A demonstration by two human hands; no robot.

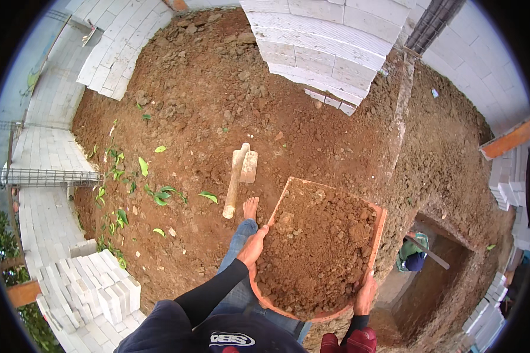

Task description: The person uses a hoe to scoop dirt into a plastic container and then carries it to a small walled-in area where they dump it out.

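Note:
A wide orange soil scoop (pixel 380 226), straight at its far edge and rounded at its near end, is held in front of my body. Loose brown soil (pixel 318 247) fills it. My left hand (pixel 254 244) is closed on its left rim. On the opposite rim, lower right, my right hand (pixel 365 296) grips too; its fingers are partly hidden under the scoop. Just beyond my bare foot (pixel 251 207) a short hoe (pixel 235 182) with a wooden handle and a dirt-covered metal blade lies on the ground.
At right, a person (pixel 412 253) is down in a dug pit (pixel 433 288) beside a long-handled tool (pixel 428 253). White block stacks stand at the far side (pixel 324 53) and lower left (pixel 88 288). A rebar cage (pixel 53 177) juts in from the left. Green leaves (pixel 162 195) litter the soil.

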